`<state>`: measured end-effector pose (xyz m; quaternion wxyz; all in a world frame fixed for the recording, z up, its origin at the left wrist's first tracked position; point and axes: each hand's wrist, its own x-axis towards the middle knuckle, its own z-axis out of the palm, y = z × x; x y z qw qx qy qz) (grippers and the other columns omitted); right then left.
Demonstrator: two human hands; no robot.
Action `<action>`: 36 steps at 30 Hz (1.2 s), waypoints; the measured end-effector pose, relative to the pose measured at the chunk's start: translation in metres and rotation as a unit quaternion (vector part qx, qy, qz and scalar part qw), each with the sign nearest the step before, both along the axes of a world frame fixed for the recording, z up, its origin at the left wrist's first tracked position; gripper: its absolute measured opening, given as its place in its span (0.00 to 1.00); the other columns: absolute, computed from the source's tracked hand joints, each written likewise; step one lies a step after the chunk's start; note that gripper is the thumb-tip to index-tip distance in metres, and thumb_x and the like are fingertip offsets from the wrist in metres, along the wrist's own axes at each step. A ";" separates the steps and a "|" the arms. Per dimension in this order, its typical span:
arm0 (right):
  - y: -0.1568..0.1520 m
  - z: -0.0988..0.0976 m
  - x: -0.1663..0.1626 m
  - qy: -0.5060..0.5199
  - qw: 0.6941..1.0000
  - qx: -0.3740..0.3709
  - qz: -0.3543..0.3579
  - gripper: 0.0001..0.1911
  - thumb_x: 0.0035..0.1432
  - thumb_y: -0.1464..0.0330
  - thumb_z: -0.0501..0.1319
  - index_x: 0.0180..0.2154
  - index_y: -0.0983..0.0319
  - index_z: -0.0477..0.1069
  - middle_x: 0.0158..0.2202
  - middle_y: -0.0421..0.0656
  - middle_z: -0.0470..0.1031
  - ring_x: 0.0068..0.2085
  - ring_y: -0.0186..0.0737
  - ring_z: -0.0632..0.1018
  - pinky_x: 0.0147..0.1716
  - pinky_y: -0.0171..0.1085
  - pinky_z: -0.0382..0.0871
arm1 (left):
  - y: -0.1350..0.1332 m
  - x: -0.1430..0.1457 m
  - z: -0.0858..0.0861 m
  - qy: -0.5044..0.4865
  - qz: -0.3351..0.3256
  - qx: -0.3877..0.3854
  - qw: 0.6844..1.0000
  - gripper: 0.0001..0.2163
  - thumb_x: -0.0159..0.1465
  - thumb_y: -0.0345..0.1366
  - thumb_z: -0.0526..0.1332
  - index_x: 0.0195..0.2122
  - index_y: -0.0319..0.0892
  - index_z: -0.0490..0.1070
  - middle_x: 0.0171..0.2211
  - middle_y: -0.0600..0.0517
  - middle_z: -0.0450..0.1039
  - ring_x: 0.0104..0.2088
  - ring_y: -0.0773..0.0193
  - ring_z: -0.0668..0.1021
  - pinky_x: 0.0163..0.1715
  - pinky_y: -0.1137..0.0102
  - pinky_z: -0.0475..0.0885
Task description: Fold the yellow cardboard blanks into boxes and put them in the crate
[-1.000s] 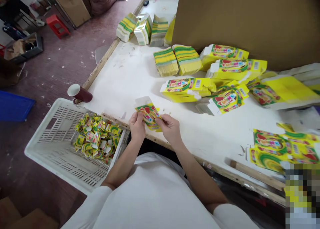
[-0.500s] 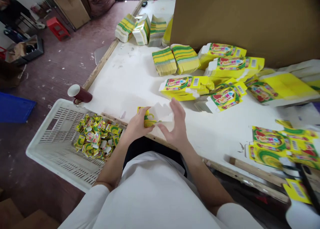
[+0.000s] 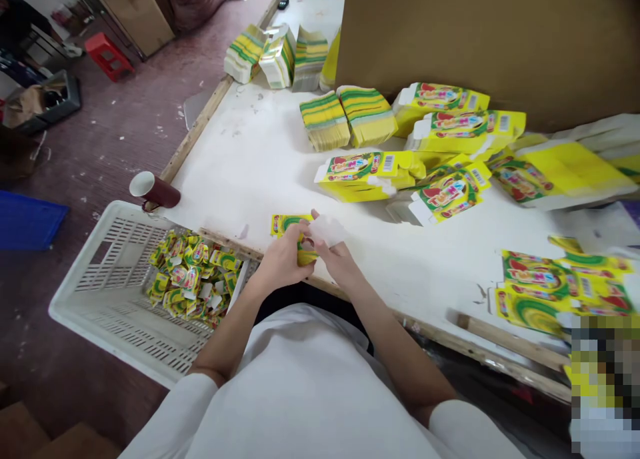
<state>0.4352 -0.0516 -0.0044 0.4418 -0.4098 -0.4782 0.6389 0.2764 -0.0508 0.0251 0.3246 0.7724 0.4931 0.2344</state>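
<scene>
At the near edge: a yellow-and-green carton (image 3: 286,223) is between the two hands, over the front rim of the white table (image 3: 240,165); a white part of it rises on the right side.
Left hand (image 3: 284,257): lies across the carton's printed side, fingers bent and clamped on it.
Right hand (image 3: 342,264): thumb and forefinger meet the carton's white part; blur and overlap hide the grip, so I cannot tell whether they are clamped on it or only touching.
White crate (image 3: 100,259): below the table's edge, beside the left forearm, with a heap of small folded boxes (image 3: 193,272) at its table end.
Mug (image 3: 163,191): dark red outside, pale inside, at the table's left corner, above the crate.
Printed stacks (image 3: 367,172): beyond the hands and to the right, some leaning on each other.
Striped bundles (image 3: 324,122): behind those stacks, edges turned up, two of them side by side.
Flat cartons (image 3: 540,279): on the table at far right, near a wooden strip (image 3: 510,342).
Cardboard panel (image 3: 480,39): brown, standing behind the stacks.
Floor, upper left: a red stool (image 3: 107,55) and a grey bin (image 3: 50,102), near a person in dark clothing (image 3: 20,19).
</scene>
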 end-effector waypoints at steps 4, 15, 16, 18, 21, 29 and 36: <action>-0.006 0.001 0.003 -0.156 0.971 0.175 0.048 0.31 0.66 0.61 0.58 0.68 0.54 0.59 0.73 0.43 0.54 0.72 0.48 0.58 0.70 0.49 0.55 | 0.005 0.000 -0.002 -0.019 0.001 -0.007 1.000 0.34 0.52 0.27 0.64 0.60 0.40 0.52 0.51 0.41 0.67 0.46 0.53 0.77 0.43 0.60 0.75; 0.000 -0.014 -0.004 -0.139 0.973 0.155 -0.099 0.29 0.65 0.57 0.60 0.65 0.54 0.64 0.71 0.46 0.59 0.70 0.51 0.63 0.67 0.53 0.60 | 0.001 0.007 -0.005 -0.426 0.296 -0.013 0.855 0.28 0.60 0.50 0.67 0.59 0.51 0.61 0.61 0.44 0.66 0.59 0.52 0.74 0.57 0.58 0.71; -0.002 -0.013 -0.005 -0.163 0.965 0.190 -0.083 0.29 0.65 0.56 0.61 0.65 0.54 0.65 0.72 0.47 0.56 0.70 0.51 0.62 0.67 0.52 0.60 | 0.004 0.009 -0.002 -0.484 0.312 -0.038 0.817 0.25 0.62 0.50 0.65 0.57 0.51 0.62 0.60 0.45 0.67 0.59 0.53 0.75 0.57 0.58 0.72; -0.006 -0.008 -0.007 -0.189 0.948 0.249 -0.055 0.26 0.66 0.58 0.60 0.63 0.55 0.67 0.73 0.49 0.50 0.70 0.52 0.62 0.65 0.51 0.64 | 0.010 0.012 0.005 -0.561 0.349 -0.064 0.748 0.20 0.63 0.50 0.61 0.54 0.50 0.65 0.56 0.46 0.71 0.56 0.54 0.77 0.56 0.58 0.73; -0.009 -0.001 -0.004 -0.195 0.935 0.295 -0.022 0.21 0.66 0.62 0.60 0.59 0.56 0.72 0.74 0.50 0.50 0.70 0.51 0.63 0.63 0.50 0.67 | 0.019 0.014 0.011 -0.609 0.396 -0.083 0.682 0.21 0.65 0.56 0.54 0.51 0.48 0.67 0.48 0.46 0.74 0.49 0.57 0.80 0.53 0.57 0.75; -0.009 0.003 0.003 -0.154 0.969 0.187 -0.052 0.14 0.58 0.65 0.67 0.47 0.56 0.80 0.70 0.51 0.60 0.67 0.54 0.67 0.60 0.52 0.70 | 0.009 0.030 0.010 -0.611 0.387 -0.075 0.687 0.19 0.67 0.56 0.52 0.38 0.46 0.68 0.34 0.51 0.75 0.39 0.61 0.80 0.51 0.60 0.75; -0.011 -0.007 -0.019 -0.077 0.987 0.134 -0.048 0.35 0.60 0.58 0.65 0.65 0.55 0.61 0.67 0.53 0.63 0.66 0.51 0.68 0.59 0.48 0.72 | 0.010 0.029 0.010 -0.605 0.401 -0.073 0.685 0.17 0.66 0.56 0.54 0.38 0.46 0.68 0.31 0.53 0.74 0.36 0.61 0.80 0.48 0.60 0.76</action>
